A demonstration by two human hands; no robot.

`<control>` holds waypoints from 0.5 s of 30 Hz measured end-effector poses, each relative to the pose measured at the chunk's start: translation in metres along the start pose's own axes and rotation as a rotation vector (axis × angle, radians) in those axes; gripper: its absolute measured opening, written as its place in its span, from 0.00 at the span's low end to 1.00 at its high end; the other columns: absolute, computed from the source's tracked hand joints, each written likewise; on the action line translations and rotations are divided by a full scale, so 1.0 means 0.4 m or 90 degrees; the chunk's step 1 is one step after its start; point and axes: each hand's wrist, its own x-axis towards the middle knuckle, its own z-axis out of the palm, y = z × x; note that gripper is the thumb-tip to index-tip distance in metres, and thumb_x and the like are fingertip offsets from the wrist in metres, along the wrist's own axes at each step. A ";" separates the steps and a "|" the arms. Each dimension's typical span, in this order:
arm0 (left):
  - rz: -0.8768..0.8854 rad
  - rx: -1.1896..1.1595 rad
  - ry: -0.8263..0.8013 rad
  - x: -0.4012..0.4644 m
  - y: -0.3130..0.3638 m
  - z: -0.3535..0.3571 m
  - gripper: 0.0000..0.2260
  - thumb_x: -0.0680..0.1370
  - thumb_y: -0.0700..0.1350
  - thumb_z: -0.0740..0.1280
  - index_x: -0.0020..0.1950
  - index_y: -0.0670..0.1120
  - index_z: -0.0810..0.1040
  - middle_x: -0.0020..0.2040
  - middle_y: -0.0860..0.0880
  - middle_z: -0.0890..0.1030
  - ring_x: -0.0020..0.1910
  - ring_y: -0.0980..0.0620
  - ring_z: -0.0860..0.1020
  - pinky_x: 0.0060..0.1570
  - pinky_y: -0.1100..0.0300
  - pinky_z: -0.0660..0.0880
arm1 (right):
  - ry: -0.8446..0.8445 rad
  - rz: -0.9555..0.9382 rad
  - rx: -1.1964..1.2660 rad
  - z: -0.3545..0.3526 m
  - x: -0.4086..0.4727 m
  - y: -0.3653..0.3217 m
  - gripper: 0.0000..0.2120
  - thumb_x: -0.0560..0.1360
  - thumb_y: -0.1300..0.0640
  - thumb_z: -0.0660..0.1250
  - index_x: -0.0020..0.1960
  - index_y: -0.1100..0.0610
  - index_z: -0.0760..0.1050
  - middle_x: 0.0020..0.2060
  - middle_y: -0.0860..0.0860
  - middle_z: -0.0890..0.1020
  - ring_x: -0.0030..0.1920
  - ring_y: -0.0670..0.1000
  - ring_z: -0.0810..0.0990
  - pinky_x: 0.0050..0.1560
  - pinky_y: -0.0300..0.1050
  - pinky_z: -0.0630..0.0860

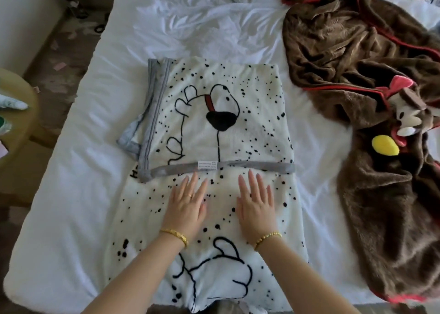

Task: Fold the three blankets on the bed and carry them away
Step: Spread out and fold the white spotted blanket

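1. A round yellow stool (21, 123) stands at the far left, just beside the bed's left edge, with patterned floor (59, 59) running along that side.
2. The white bed (78, 171) shows a wide strip of bare sheet left of the spotted blanket, and more open sheet beyond its far edge.
3. The spotted white blanket (214, 113) lies mid-bed, partly folded: its far half is doubled over, the grey trim (221, 165) of that fold running straight across, with another grey edge down its left side. Its near end hangs over the bed's near edge.
4. The left hand (188, 204) lies flat on the blanket just short of the trim, fingers straight and slightly spread.
5. The right hand (256, 202) lies flat beside it, apart from it, fingers straight and close together.
6. A narrow strip of sheet separates the spotted blanket from the brown blanket (345, 52), which sprawls unfolded along the right side, red-edged, reaching the bed's near right corner.
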 end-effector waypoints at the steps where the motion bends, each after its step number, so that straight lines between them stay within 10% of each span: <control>1: -0.014 0.016 -0.051 -0.029 0.000 0.025 0.25 0.81 0.55 0.47 0.77 0.54 0.43 0.77 0.50 0.39 0.76 0.49 0.40 0.73 0.48 0.40 | -0.027 -0.033 -0.008 0.019 -0.031 -0.014 0.25 0.80 0.50 0.51 0.76 0.52 0.53 0.76 0.52 0.51 0.76 0.55 0.48 0.73 0.53 0.41; 9: -0.332 0.027 -0.081 -0.219 -0.207 0.078 0.29 0.78 0.64 0.41 0.75 0.56 0.35 0.76 0.48 0.35 0.76 0.48 0.38 0.73 0.45 0.41 | -0.059 0.332 0.025 0.086 -0.253 0.095 0.28 0.79 0.44 0.39 0.76 0.51 0.39 0.76 0.50 0.42 0.76 0.51 0.38 0.74 0.54 0.37; 15: -0.426 -0.241 0.170 -0.323 -0.201 0.089 0.35 0.73 0.50 0.70 0.73 0.38 0.57 0.66 0.32 0.66 0.63 0.33 0.68 0.61 0.43 0.67 | 0.093 0.536 0.215 0.108 -0.375 0.070 0.26 0.79 0.45 0.53 0.70 0.61 0.58 0.65 0.61 0.69 0.63 0.60 0.68 0.64 0.55 0.65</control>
